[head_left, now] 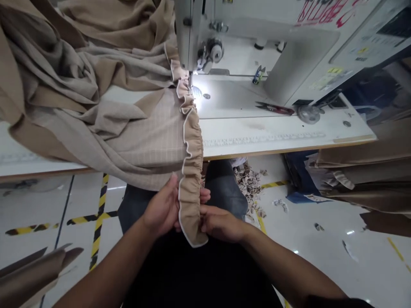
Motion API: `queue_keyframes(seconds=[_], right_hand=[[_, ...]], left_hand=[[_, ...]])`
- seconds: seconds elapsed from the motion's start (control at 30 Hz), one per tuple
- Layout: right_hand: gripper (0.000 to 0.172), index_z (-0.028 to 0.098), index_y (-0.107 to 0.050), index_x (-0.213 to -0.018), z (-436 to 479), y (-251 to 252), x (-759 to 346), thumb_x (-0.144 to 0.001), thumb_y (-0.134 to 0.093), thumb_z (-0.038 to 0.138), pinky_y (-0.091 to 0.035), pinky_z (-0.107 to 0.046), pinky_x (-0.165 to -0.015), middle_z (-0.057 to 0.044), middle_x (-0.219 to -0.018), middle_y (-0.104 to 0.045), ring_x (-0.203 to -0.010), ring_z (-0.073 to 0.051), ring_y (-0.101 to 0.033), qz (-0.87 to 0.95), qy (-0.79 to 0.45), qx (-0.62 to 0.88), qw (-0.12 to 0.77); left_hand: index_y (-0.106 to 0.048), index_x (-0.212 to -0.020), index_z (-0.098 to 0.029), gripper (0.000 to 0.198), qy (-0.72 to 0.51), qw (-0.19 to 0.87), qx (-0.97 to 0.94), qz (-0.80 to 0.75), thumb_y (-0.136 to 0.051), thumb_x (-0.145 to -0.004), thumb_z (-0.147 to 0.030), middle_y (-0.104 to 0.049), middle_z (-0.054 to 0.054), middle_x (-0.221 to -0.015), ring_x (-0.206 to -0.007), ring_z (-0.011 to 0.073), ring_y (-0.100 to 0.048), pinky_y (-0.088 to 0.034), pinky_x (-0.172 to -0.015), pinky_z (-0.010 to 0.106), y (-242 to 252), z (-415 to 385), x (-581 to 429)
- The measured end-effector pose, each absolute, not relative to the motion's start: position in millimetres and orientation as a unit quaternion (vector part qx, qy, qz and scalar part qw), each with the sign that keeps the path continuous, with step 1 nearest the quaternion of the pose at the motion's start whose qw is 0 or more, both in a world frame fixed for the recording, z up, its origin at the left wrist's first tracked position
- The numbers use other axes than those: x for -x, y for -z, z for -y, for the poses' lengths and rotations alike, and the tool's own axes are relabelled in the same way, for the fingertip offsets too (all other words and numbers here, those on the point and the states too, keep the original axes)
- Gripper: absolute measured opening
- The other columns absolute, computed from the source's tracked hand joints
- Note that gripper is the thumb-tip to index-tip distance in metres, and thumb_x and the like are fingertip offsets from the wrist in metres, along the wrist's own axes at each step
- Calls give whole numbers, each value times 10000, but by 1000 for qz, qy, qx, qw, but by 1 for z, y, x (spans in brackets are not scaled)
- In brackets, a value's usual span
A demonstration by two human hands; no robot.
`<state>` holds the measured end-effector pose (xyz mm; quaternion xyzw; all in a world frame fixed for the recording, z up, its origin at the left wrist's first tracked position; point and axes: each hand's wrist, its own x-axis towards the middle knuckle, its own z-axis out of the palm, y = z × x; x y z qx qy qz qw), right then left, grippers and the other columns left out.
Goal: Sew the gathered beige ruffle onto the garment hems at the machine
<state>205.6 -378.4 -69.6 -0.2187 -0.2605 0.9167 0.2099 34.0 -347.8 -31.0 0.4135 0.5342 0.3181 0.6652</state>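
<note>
A tan ruffled fabric strip [193, 171] with a white edge runs down from the needle area of a white sewing machine [189, 81] and hangs over the table's front edge. Along its left lies beige and tan fabric [144, 141], bunched up toward the back. My left hand [163, 207] holds the strip's lower part from the left, some fingers hidden behind it. From the right, my right hand [221, 222] grips the strip close to its free end, fingers curled at its edge. The far part of the strip sits under the lit presser foot.
Red-handled thread snips [275, 108] lie on the machine table [257, 132], near a clear round bobbin case [308, 114]. A printed ruler runs along the front edge. Fabric scraps [248, 184] are heaped on the floor; stacked brown fabric [369, 162] stands at the right.
</note>
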Motion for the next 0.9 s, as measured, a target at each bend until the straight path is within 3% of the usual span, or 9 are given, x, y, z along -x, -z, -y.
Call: queue_keyframes(seconds=[0.07, 0.13, 0.2, 0.3, 0.4, 0.53, 0.67, 0.8, 0.9], right_hand=[[434, 192, -723, -1069, 383, 72, -208, -660, -577, 177, -479, -380, -1040, -50, -1041, -764, -1041, -221, -701, 305, -904, 231, 193], [423, 190, -730, -1075, 387, 76, -214, -687, -563, 215, -517, -386, -990, -49, -1014, -762, -1001, -225, -702, 388, -866, 263, 173], [376, 182, -735, -1082, 386, 82, -219, -741, -586, 238, -530, -402, -972, -53, -1005, -759, -988, -235, -699, 471, -811, 306, 165], [459, 191, -642, -1306, 363, 93, -215, -869, -646, 331, -445, -444, -1105, -98, -1298, -683, -1231, -266, -613, 525, -727, 386, 218], [664, 196, -526, -1438, 328, 102, -191, -873, -721, 484, -410, -458, -1144, -129, -1466, -573, -1374, -304, -505, 545, -654, 445, 278], [407, 164, -718, -1117, 311, 106, -169, -923, -675, 520, -534, -386, -944, -73, -1113, -748, -1072, -279, -679, 583, -632, 437, 264], [448, 133, -739, -837, 334, 87, -205, -986, -588, 527, -524, -293, -672, -35, -769, -723, -727, -210, -674, 621, -631, 426, 189], [302, 180, -771, -1016, 325, 31, -257, -882, -764, 451, -508, -269, -659, -15, -814, -747, -708, -182, -672, 667, -614, 400, 131], [296, 197, -716, -1202, 270, -14, -262, -974, -636, 369, -535, -326, -783, -69, -1055, -754, -867, -199, -684, 750, -419, 458, 229]], left_hand=[[-787, -986, -162, 769, -323, 759, -321, -466, -264, -998, -726, -819, 140, -1045, -959, 302, -792, -664, -800, 436, 30, 347, -30], [-798, -944, -163, 637, -345, 799, -242, -428, -470, -957, -709, -823, 128, -1012, -947, 275, -789, -643, -913, 430, 30, 349, -27], [-805, -895, -160, 452, -356, 806, -219, -419, -700, -884, -599, -821, 97, -902, -821, 221, -782, -660, -830, 346, 27, 351, -25], [-792, -841, -170, 273, -374, 786, -244, -427, -854, -808, -433, -797, 44, -788, -721, 162, -755, -652, -740, 257, 12, 348, -21], [-792, -845, -183, 257, -402, 747, -298, -437, -858, -813, -429, -792, 37, -775, -723, 168, -758, -659, -724, 259, -11, 342, -12], [-805, -940, -216, 256, -421, 693, -352, -467, -836, -833, -447, -800, 40, -854, -766, 197, -765, -663, -733, 288, -25, 343, 1], [-808, -969, -219, 310, -380, 696, -342, -504, -798, -851, -505, -810, 61, -905, -836, 235, -768, -654, -778, 336, -10, 355, -6], [-816, -960, -194, 426, -346, 684, -365, -529, -787, -821, -595, -815, 97, -953, -918, 265, -760, -610, -890, 373, 8, 361, -29], [-818, -1016, -214, 464, -354, 668, -364, -544, -744, -836, -636, -815, 107, -1034, -985, 287, -753, -589, -915, 394, 11, 363, -41]])
